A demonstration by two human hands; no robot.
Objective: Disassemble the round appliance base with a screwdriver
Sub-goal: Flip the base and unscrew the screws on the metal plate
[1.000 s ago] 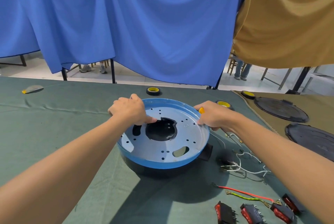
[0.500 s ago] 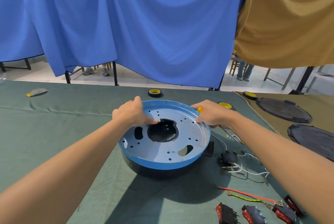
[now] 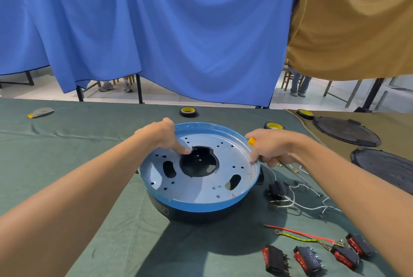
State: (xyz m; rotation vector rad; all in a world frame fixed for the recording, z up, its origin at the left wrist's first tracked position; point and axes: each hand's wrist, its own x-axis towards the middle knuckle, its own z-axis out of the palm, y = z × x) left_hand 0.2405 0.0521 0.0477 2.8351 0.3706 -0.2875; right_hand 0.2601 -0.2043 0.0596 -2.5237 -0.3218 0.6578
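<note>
The round appliance base (image 3: 201,204) has a blue rim, a pale blue perforated plate and a black body, and it stands on the green cloth at centre. My left hand (image 3: 159,137) grips its far-left rim, thumb tip at the edge of the central hole. My right hand (image 3: 271,146) rests on the right rim and holds a screwdriver (image 3: 252,142) with an orange handle; its metal shaft sticks out to the right below the hand.
Loose red-and-black rocker switches (image 3: 305,256) and red, green and white wires (image 3: 299,205) lie to the right. Tape rolls (image 3: 188,111) sit behind the base. Black round lids (image 3: 346,131) lie on the brown cloth at right. Blue and tan curtains hang beyond the table.
The base has been turned a little clockwise between my hands, its slots shifting. My left thumb has moved to the hole's edge. The view has tilted slightly.
</note>
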